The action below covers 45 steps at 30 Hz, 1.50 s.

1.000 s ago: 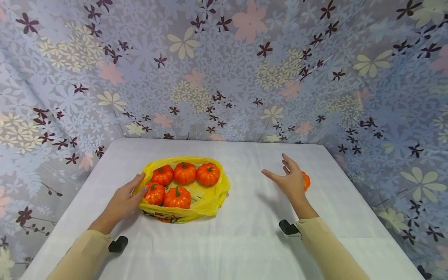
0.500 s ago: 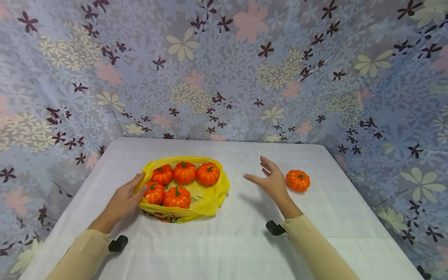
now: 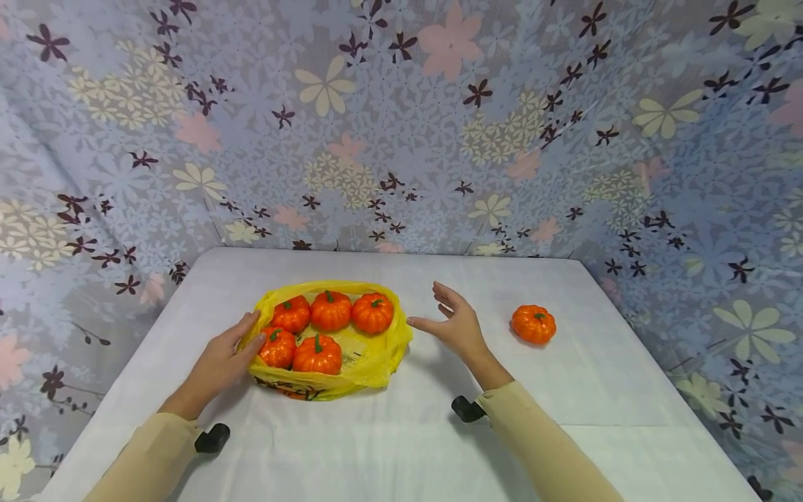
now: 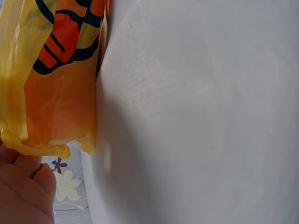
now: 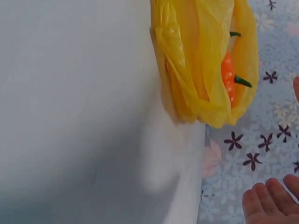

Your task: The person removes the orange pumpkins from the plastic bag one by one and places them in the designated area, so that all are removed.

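Observation:
A yellow plastic bag [image 3: 394, 348] lies with its mouth spread upward, left of the table's middle. Inside it sit several small orange pumpkins [image 3: 331, 310] with green stems. My left hand [image 3: 216, 362] holds the bag's left rim, thumb over the edge and fingers along the outside. Just off the right rim is my right hand [image 3: 463, 331], fingers spread apart from the thumb and nothing between them. In the right wrist view, its fingers [image 5: 266, 200] show below the bag [image 5: 196, 60]. One more pumpkin [image 3: 533, 324] rests on the tabletop to the right of this hand.
A white cloth covers the table [image 3: 351, 446]. Behind it and along both sides hangs a flowered curtain [image 3: 401, 139]. Black wrist cameras [image 3: 212, 438] are strapped at both sleeves.
My right hand has moved left, away from the loose pumpkin and toward the bag, uncovering that pumpkin. The left hand, the bag and the pumpkins in it stay where they were.

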Available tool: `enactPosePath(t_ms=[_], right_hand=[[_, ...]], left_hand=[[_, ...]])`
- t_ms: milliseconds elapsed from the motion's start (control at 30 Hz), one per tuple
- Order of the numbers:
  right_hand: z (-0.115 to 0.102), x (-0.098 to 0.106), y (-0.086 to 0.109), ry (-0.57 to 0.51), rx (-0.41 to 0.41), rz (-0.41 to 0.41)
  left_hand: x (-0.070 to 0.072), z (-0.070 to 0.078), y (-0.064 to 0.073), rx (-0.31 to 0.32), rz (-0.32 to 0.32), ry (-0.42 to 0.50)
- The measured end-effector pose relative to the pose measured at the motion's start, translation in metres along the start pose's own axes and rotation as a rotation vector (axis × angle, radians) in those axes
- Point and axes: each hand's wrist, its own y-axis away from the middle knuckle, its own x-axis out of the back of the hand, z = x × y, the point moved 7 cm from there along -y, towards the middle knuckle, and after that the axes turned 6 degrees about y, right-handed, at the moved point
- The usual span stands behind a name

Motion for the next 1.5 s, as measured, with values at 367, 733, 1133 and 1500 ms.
enactPosePath(t_ms=[367, 733, 1133, 1500], right_hand=[[-0.008, -0.023, -0.004, -0.042, 0.011, -0.031], [-0.013, -0.046, -0.007, -0.045, 0.022, -0.058], [-0.012, -0.068, -0.009, 0.006, 0.040, -0.078], [-0.009, -0.081, -0.010, 0.021, 0.018, -0.072]], left_hand=[[-0.005, -0.003, -0.003, 0.013, -0.004, -0.007], [-0.006, -0.007, -0.004, 0.017, 0.000, -0.006], [-0.008, -0.011, 0.000, 0.003, 0.016, -0.011], [-0.012, -0.011, 0.001, 0.006, 0.012, 0.001]])
